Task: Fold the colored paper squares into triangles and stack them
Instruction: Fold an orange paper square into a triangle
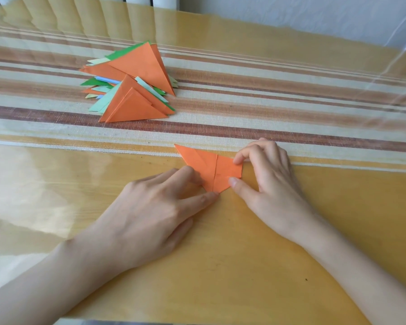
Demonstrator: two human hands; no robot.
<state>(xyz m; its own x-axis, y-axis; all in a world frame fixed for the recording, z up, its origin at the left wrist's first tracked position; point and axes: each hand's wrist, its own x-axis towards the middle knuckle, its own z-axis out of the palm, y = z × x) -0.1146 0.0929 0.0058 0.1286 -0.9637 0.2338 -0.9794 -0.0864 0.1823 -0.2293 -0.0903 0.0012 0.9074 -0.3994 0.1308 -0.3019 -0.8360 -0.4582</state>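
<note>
orange paper point(217, 170) | left hand point(150, 207): straight fingers pressing its left edge | right hand point(272, 181): thumb and forefinger pinching right corner

The folded paper point(215, 171) is showing plain orange all over. The stack of triangles point(136, 73) is mixing orange, bright green, pale green and light blue. The tablecloth point(267, 109) is showing cream with brown and tan stripes; the tabletop point(244, 254) is showing golden yellow.

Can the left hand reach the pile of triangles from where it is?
Probably yes. Only bare table lies between the left hand and the pile, though it is busy pressing the orange paper.
</note>
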